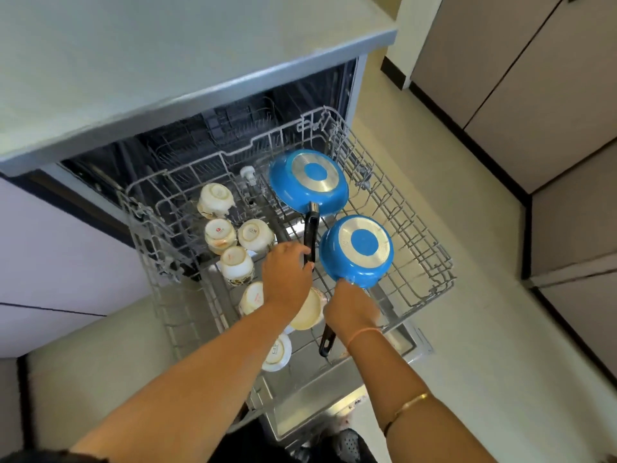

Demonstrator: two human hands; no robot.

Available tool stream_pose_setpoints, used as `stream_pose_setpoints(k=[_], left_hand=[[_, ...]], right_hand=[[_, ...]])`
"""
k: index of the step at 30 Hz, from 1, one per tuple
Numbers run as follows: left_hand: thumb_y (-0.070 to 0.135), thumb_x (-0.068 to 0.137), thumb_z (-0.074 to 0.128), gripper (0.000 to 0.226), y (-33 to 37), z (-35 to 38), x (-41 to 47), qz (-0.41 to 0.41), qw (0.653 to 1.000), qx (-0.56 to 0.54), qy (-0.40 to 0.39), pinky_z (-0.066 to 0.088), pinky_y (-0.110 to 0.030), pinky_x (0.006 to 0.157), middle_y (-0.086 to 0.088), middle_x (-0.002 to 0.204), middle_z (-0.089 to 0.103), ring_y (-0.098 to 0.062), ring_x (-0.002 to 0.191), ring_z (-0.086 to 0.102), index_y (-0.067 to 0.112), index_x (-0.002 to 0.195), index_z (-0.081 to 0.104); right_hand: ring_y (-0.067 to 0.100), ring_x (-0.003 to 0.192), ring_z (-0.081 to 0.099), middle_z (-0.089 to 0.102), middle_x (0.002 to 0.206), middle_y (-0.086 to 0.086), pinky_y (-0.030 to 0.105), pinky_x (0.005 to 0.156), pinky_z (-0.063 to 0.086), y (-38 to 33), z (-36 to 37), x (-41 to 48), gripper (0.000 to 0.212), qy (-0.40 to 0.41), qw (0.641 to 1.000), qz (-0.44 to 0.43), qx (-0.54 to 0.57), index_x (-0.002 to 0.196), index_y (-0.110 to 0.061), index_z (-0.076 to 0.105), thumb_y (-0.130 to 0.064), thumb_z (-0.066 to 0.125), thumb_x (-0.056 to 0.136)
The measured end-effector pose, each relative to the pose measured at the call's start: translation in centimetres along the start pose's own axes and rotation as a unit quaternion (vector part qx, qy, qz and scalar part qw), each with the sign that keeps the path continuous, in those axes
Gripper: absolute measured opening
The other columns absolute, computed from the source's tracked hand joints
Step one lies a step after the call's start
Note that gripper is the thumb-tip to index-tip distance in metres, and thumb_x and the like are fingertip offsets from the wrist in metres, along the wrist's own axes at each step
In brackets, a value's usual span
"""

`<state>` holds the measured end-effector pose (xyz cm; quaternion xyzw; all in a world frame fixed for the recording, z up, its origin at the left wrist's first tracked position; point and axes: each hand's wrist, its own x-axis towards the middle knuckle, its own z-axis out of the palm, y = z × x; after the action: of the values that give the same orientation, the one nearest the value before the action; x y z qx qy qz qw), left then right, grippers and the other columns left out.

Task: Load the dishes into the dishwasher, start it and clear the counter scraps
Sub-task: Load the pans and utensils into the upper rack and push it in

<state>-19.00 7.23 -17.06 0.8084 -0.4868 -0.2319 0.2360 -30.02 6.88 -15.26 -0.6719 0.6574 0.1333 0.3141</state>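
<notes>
The dishwasher's upper rack [430, 248] is pulled out over the open door [337, 389]. Two blue frying pans lie upside down in it. The far pan [309, 182] has a black handle pointing toward me, and my left hand [287, 279] grips that handle. My right hand [350, 309] grips the handle of the near pan [355, 250] close to the pan body; the black handle end sticks out below my wrist. Several white cups [220, 235] stand upside down on the rack's left side.
The pale countertop [167, 61] overhangs the open dishwasher. A second rack shows deep inside the tub [233, 128]. Beige cabinet doors [534, 95] stand at the right across a strip of floor [484, 329]. A light cabinet front is at the left.
</notes>
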Motion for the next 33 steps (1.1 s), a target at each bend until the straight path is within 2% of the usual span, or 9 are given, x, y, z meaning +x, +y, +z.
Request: stream_pose_setpoints(k=[6,9,13,15,17,20,26,30,33], left_hand=[[0.011,0.088,0.055,0.021,2.1,-6.8,-4.6,-0.061,0.992,-0.083,0.073,0.037,-0.031,0.092,-0.003,0.113,0.057,-0.021,0.110,0.048,0.016,0.108,0.060],[0.006,0.089,0.051,0.022,2.4,-10.7,-7.0,-0.099,0.978,-0.147,0.111,0.035,-0.022,0.082,-0.006,0.113,0.056,-0.019,0.106,0.050,0.012,0.109,0.059],[0.005,0.088,0.049,0.026,1.2,-15.6,-8.9,-0.133,0.958,-0.190,0.167,0.037,-0.024,0.082,-0.006,0.112,0.054,-0.021,0.105,0.052,0.013,0.111,0.059],[0.006,0.087,0.050,0.024,-0.3,-18.5,-9.6,-0.131,0.950,-0.202,0.197,0.041,-0.026,0.086,-0.005,0.111,0.055,-0.021,0.103,0.053,0.014,0.109,0.060],[0.008,0.088,0.051,0.021,-2.2,-21.3,-10.1,-0.126,0.943,-0.208,0.226,0.045,-0.030,0.087,-0.005,0.109,0.055,-0.019,0.098,0.055,0.014,0.106,0.060],[0.010,0.091,0.050,0.021,-6.0,-25.9,-11.0,-0.129,0.935,-0.209,0.254,0.041,-0.024,0.081,0.000,0.108,0.053,-0.014,0.096,0.052,0.015,0.109,0.058],[0.011,0.092,0.051,0.026,-15.0,-36.0,-13.6,-0.132,0.933,-0.193,0.275,0.038,-0.021,0.088,-0.002,0.122,0.051,-0.015,0.110,0.051,0.015,0.118,0.054],[0.011,0.093,0.051,0.028,-20.3,-43.5,-14.3,-0.131,0.928,-0.185,0.297,0.037,-0.019,0.083,-0.004,0.126,0.051,-0.010,0.102,0.050,0.015,0.121,0.053],[0.012,0.092,0.050,0.029,-22.8,-47.5,-14.8,-0.134,0.925,-0.178,0.309,0.037,-0.021,0.081,-0.001,0.125,0.052,-0.010,0.101,0.050,0.017,0.120,0.053]], right_hand=[[0.033,0.104,0.058,0.059,0.115,0.014,0.035,0.076,0.046,-4.6,-5.2,-4.2,0.024,0.046,0.989,-0.140,-0.007,0.113,-0.008,0.052,-0.013,0.042,0.092],[0.033,0.103,0.057,0.060,0.112,0.013,0.032,0.070,0.038,-8.1,-6.7,-7.2,0.020,0.076,0.974,-0.212,0.010,0.106,-0.008,0.055,-0.016,0.042,0.093],[0.032,0.095,0.058,0.060,0.105,0.013,0.036,0.071,0.041,-12.8,-6.6,-10.5,0.017,0.117,0.946,-0.301,-0.012,0.097,-0.009,0.053,-0.019,0.040,0.094],[0.031,0.094,0.059,0.060,0.104,0.013,0.038,0.073,0.045,-15.6,-6.1,-11.9,0.018,0.130,0.931,-0.339,-0.027,0.098,-0.009,0.054,-0.020,0.040,0.094],[0.031,0.091,0.060,0.060,0.102,0.013,0.035,0.067,0.043,-18.4,-5.6,-13.5,0.016,0.138,0.920,-0.365,-0.026,0.097,-0.010,0.054,-0.017,0.041,0.094],[0.030,0.089,0.058,0.059,0.102,0.012,0.034,0.066,0.041,-23.0,-4.4,-16.2,0.017,0.156,0.901,-0.405,-0.021,0.098,-0.010,0.054,-0.021,0.041,0.095],[0.032,0.091,0.057,0.058,0.101,0.012,0.033,0.068,0.039,-33.8,-0.9,-22.3,0.015,0.171,0.882,-0.439,-0.002,0.098,-0.010,0.054,-0.021,0.045,0.093],[0.031,0.089,0.057,0.057,0.099,0.011,0.031,0.065,0.037,-41.0,1.9,-25.7,0.013,0.179,0.867,-0.465,0.019,0.095,-0.009,0.053,-0.018,0.043,0.093],[0.028,0.089,0.056,0.056,0.103,0.009,0.033,0.070,0.040,-44.6,3.5,-27.6,0.016,0.176,0.863,-0.474,0.022,0.102,-0.010,0.054,-0.019,0.042,0.094]])
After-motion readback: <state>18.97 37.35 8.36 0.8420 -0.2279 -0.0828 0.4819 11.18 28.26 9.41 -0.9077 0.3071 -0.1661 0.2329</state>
